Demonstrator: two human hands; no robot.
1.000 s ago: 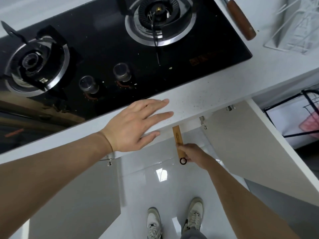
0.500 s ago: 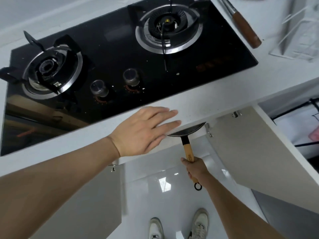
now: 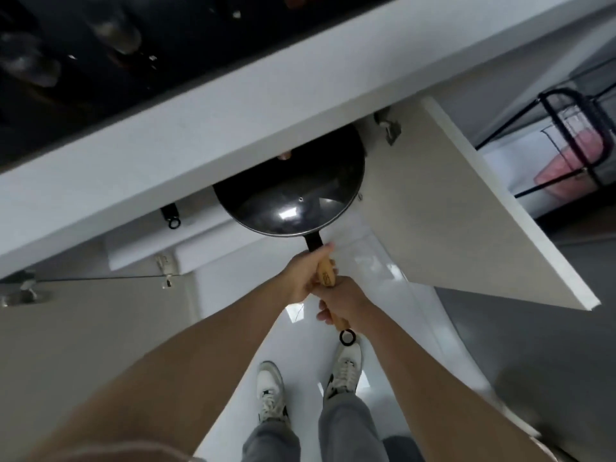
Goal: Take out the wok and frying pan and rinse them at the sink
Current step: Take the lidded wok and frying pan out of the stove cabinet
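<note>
A black wok with a glass lid on it sticks halfway out from under the white countertop, its far half hidden. Its wooden handle points toward me and ends in a black ring. My left hand grips the handle close to the wok. My right hand grips it just behind, nearer the ring. A second black handle tip with a ring pokes out of the cabinet to the left; what it belongs to is hidden.
Two cabinet doors stand open: one on the right, one on the left. The black gas hob lies blurred along the top. A black wire rack stands at the far right. My shoes are on the glossy white floor.
My left hand has left the countertop edge and taken the handle ahead of my right hand. The wok has come much further out of the cabinet. The camera has tilted downward.
</note>
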